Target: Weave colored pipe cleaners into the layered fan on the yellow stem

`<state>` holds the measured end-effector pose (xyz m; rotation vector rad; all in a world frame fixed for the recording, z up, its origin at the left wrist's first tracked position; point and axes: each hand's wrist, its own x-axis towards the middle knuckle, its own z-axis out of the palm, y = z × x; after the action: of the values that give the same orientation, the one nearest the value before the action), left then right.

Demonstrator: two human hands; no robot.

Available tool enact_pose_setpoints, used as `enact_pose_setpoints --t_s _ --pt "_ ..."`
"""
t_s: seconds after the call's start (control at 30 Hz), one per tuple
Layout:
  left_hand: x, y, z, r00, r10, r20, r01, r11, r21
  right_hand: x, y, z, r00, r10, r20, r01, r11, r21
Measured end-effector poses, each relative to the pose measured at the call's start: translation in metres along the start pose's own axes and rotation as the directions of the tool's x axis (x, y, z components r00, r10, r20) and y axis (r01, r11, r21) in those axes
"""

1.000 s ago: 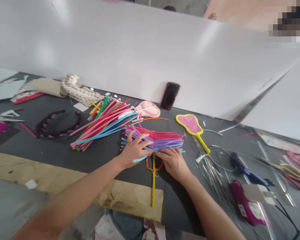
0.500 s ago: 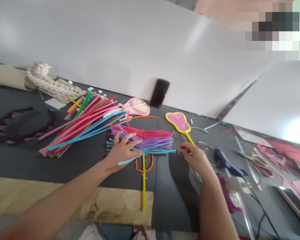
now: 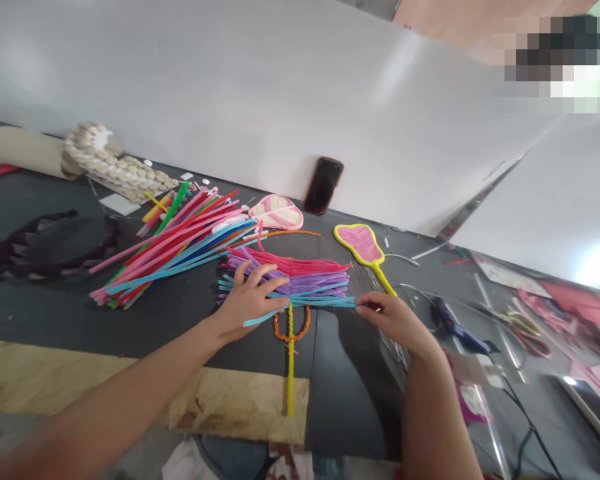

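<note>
A woven-looking row of pipe cleaners, pink at the top, then purple and light blue, lies across the dark table in front of me. My left hand rests flat over its left half, fingers spread. At the lower right edge, the fingertips of my right hand pinch the end of a light blue pipe cleaner. A twisted yellow pipe cleaner stem runs down from the middle of the row. Around the stem's upper part lies an orange twisted loop.
Loose coloured pipe cleaners are heaped at left, near a dark braided headband. A phone leans on the white partition. A yellow-rimmed pink piece, scissors and a glue gun lie to the right.
My right hand has come slightly left and down to the light blue pipe cleaner's end and now pinches it. The left hand stays spread on the row. The view has shifted slightly.
</note>
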<state>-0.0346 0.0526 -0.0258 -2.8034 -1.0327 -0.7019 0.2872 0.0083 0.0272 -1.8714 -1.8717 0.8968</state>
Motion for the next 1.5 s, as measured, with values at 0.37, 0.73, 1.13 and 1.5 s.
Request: enact_pose_setpoints --t_s 0.37,0.73,1.13,1.5 --pt "-0.001 -0.001 0.000 1.000 -0.001 -0.014 0.001 1.000 -0.028 -0.015 -0.018 -0.011 0.991 -0.061 0.123 0.012 0.931 0.365" --pt "0.000 0.000 -0.002 0.999 0.029 -0.034 -0.030 0.999 -0.029 0.009 -0.025 0.035 0.999 -0.033 0.040 0.005 0.824 0.566" --pt "0.003 0.002 -0.003 0.999 0.003 -0.038 -0.005 0.998 -0.063 0.004 -0.023 0.045 0.995 0.093 0.028 -0.096 0.976 0.193" --pt "0.004 0.003 0.001 0.998 -0.030 -0.052 0.026 0.996 -0.091 0.011 -0.033 0.062 0.999 0.051 0.017 -0.054 0.904 0.424"
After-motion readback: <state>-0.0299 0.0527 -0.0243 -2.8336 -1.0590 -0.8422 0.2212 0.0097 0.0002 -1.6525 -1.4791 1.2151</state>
